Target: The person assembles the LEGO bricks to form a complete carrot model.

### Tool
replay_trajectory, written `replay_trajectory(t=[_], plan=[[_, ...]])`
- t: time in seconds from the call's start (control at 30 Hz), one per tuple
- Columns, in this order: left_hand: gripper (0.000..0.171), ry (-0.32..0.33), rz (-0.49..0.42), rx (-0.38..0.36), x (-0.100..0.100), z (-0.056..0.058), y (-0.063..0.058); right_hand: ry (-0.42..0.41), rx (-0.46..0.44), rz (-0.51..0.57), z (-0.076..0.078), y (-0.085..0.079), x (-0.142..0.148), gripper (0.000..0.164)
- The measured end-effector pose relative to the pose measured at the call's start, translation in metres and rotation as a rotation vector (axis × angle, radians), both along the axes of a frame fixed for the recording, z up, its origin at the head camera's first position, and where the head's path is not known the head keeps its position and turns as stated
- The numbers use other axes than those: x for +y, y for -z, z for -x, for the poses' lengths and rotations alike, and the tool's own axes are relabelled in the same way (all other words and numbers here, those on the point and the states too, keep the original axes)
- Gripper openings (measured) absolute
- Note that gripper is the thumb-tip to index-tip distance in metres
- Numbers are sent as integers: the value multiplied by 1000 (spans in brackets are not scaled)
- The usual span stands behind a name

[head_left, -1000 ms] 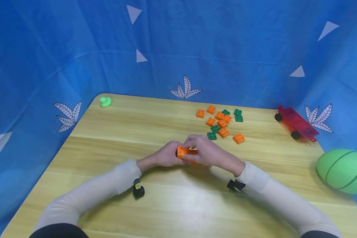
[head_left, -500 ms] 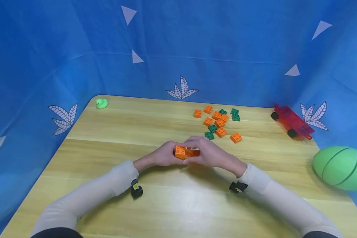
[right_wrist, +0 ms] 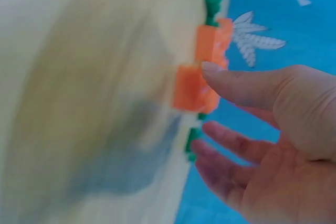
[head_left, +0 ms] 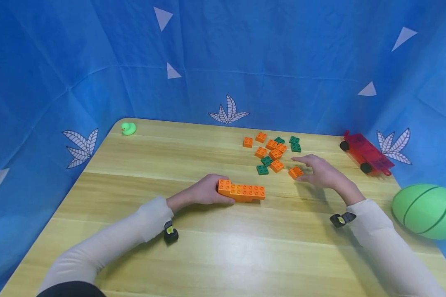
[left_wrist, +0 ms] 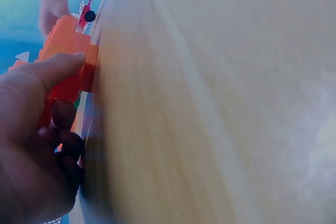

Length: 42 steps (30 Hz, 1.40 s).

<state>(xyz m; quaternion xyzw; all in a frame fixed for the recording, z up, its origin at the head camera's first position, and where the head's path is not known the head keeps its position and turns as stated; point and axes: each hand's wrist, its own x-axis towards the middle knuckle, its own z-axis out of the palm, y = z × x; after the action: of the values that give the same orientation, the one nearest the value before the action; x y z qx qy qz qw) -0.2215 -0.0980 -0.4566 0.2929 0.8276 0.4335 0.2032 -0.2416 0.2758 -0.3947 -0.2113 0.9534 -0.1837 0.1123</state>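
In the head view my left hand (head_left: 208,190) grips one end of a stepped row of joined orange toy bricks (head_left: 250,192). The left wrist view shows the thumb pressed along the side of the orange bricks (left_wrist: 67,43), the other fingers curled beneath. To the right, my right hand (head_left: 321,172) hovers with thumb and fingers spread around a single orange brick (head_left: 295,173), holding nothing. In the right wrist view that orange brick (right_wrist: 187,88) appears just beyond the thumb tip; whether they touch I cannot tell.
Several loose orange bricks (head_left: 261,152) and green bricks (head_left: 262,170) lie behind the hands. A red toy car (head_left: 368,152) and a green ball (head_left: 423,211) stand at the table's right edge. A green rubber duck (head_left: 128,128) sits at the far left corner. Blue cloth (head_left: 301,49) hangs behind.
My right hand has let go of the joined bricks and moved right to the lone orange brick, its fingers spreading. The left hand has stayed in place, still gripping the row.
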Motion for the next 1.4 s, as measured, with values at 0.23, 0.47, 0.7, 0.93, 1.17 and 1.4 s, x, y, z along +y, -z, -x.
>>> replay_trajectory(t=[0.23, 0.47, 0.7, 0.93, 1.17, 1.4], plan=[[31, -1, -5, -13, 0, 3, 0, -88, 72, 65, 7, 16, 13, 47], [34, -14, -4, -22, -3, -1, 0, -60, 121, 94, 0, 15, -4, 38], [44, -25, 30, -18, -9, -5, 0, -177, 162, 299, -26, 7, -51, 39], [56, -54, -43, 7, -7, -3, -3, -224, 159, 301, -44, -1, -76, 33], [54, -90, -175, 3, 1, -6, -8, -210, 141, 295, -47, 2, -82, 31], [22, -81, -180, 211, 13, -10, -9, -221, 121, 310, -45, 6, -87, 28]])
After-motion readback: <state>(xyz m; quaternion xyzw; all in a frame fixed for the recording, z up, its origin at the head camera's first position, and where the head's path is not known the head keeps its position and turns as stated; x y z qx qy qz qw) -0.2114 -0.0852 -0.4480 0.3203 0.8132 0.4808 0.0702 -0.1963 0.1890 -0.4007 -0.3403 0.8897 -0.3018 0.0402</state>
